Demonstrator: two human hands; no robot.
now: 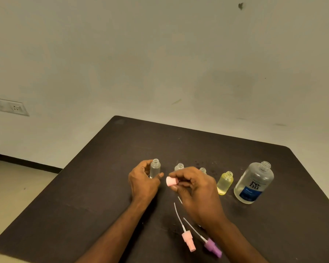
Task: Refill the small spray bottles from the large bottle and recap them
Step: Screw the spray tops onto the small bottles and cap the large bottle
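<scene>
A single wide-angle view from a camera worn on the person's head, looking forward and down. It sits above the near edge of a dark table, close enough that both forearms enter from the bottom of the frame. The left hand and right hand lie near the centre. The upper half shows a pale wall, with floor at lower left. The table's far edge slants.

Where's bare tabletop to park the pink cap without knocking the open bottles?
Bare table lies left of the left hand, and behind the bottle row toward the far edge. Crowded: between frosted bottle and large bottle, and near the pink pump and purple pump.
</scene>
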